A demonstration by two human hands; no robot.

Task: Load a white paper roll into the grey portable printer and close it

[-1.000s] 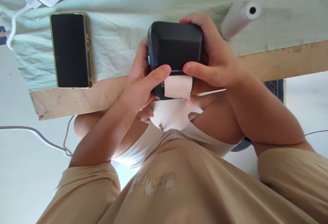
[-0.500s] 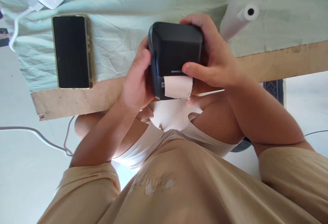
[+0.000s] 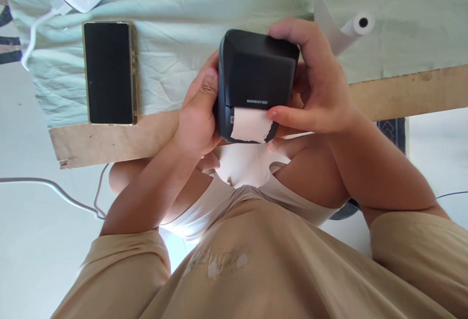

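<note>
Label printer (image 3: 260, 73) gripped by both hands — left hand (image 3: 197, 114) thumb shifted off front to side, right hand (image 3: 314, 83) thumb beside paper strip (image 3: 251, 125); strip now exposed.

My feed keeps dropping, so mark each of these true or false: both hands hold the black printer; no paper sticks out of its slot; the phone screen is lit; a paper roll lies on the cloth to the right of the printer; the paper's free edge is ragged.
1. Both hands hold the printer. True: the left hand and right hand grip its sides.
2. No paper sticks out of its slot. False: a strip of paper sticks out.
3. The phone screen is lit. False: it is dark.
4. A paper roll lies on the cloth to the right of the printer. True.
5. The paper's free edge is ragged. True.
</note>
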